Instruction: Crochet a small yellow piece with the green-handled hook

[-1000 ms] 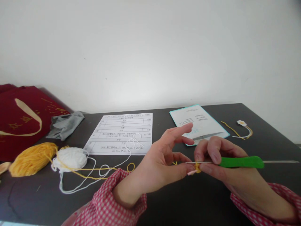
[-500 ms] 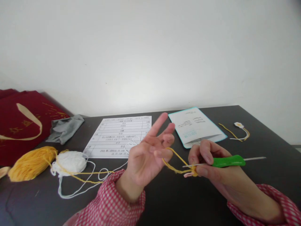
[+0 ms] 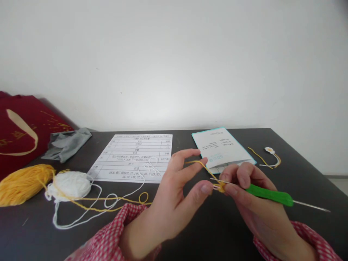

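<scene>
My right hand grips a crochet hook with a green handle, its thin metal tip pointing left. Between the same thumb and fingers is a small yellow crochet piece, with a pink loop, perhaps a stitch marker, at its left side. My left hand is just left of the piece, fingers spread and thumb tip close to the pink loop. A strand of yellow yarn runs over a left finger down to the piece. Whether the thumb touches the loop, I cannot tell.
On the dark table lie a yellow yarn ball, a white yarn ball with trailing strands, a printed sheet and a blue-edged booklet. A small crocheted flower lies right. Grey cloth and a red bag stand left.
My left hand has turned from palm up to back up, and its thumb has come close to the piece. The hook's handle end has tilted down to the right.
</scene>
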A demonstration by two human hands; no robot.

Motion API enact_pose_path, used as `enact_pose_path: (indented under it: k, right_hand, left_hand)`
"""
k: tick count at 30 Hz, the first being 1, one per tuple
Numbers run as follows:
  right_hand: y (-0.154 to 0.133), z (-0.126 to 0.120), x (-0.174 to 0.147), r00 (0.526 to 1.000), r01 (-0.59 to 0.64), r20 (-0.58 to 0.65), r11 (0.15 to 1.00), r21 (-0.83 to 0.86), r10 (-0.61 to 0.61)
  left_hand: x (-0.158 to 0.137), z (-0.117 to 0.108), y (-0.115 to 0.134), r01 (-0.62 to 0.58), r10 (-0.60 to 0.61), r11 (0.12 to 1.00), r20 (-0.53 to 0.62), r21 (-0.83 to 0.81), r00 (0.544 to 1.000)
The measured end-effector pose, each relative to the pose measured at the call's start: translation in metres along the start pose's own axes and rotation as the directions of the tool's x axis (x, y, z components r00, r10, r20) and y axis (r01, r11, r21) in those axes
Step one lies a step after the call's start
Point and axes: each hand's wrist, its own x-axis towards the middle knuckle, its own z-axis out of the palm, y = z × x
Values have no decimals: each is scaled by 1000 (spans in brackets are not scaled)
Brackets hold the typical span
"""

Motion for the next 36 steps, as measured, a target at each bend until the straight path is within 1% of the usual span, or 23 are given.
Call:
enact_pose_path:
  k: [2,4,6,7,9,13,17,21,23,24,25,27,29,30,32,36]
  right_hand:
    - [1,0,-1,999,35,-16,999,-27,-35]
    - [2,0,-2,998,54,-26,997,-49,-56]
    - [3,0,-3,998,59,-34,996,-64,-61]
    - [3,0,-4,997,59,-38,996,-70,-62]
    - [4,1,-4,997,53,-48,995,-82,-57]
    - [5,3,-4,996,17,-86,996,-88,-25]
    - [5,4,-3,991,-38,-131,997,-66,29]
    - [4,2,-3,987,-52,-157,996,-74,40]
    - [3,2,-3,987,-58,-154,995,-77,45]
    - [2,2,-3,988,-62,-145,995,-78,50]
    - [2,2,-3,989,-64,-140,995,-80,53]
    - [2,2,-4,989,-57,-145,994,-92,44]
    - [4,3,-4,987,-38,-161,993,-116,19]
    - [5,3,-5,986,-26,-165,991,-128,4]
    - [7,3,-6,987,-5,-160,990,-142,-18]
    - [9,4,-9,990,17,-134,982,-190,-43]
  left_hand:
    - [0,7,1,101,-102,987,2,-128,995]
    - [1,12,1,201,-207,943,7,-265,978]
    - [2,16,0,249,-264,893,11,-376,964]
    - [3,17,0,250,-272,875,5,-414,962]
    - [3,18,-1,232,-268,864,-18,-448,963]
    - [2,21,-1,200,-239,887,-44,-416,970]
    - [-3,27,-5,104,-147,927,-93,-359,985]
    - [-10,31,-7,12,-42,965,-111,-261,993]
    - [-11,33,-6,-13,-15,965,-102,-263,995]
    - [-12,33,-6,-10,-20,954,-98,-300,995]
    - [-11,34,-5,11,-46,932,-87,-362,995]
    - [-9,35,-5,109,-155,852,-48,-512,987]
    - [-7,36,-6,223,-286,780,-15,-585,958]
    - [-6,36,-7,267,-336,767,-10,-583,942]
    - [-5,37,-9,316,-389,771,-16,-554,921]
    - [-4,38,-8,343,-403,766,10,-544,915]
